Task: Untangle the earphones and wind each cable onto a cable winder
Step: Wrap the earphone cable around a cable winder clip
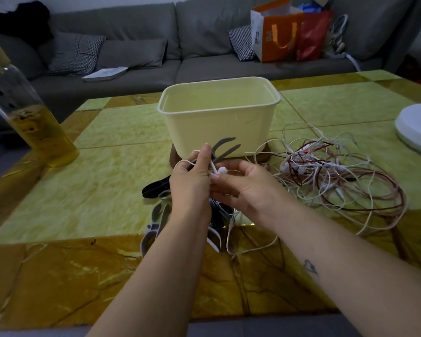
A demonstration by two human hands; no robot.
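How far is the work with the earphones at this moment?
Done: no wound set shows; the bottom of the tub is hidden. In hand: the left hand grips a gray winder with white cable looped at it, and the right hand pinches a white earphone. Left: the big tangle of white and reddish cables on the table, with spare winders under the hands.

Left hand [190, 188] and right hand [248, 188] bare; small heart-outline tattoo [310, 266] on right forearm [345, 256].

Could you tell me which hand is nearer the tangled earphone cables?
Right. The right hand is just left of the tangled earphone cables; the left hand lies farther left, beyond it.
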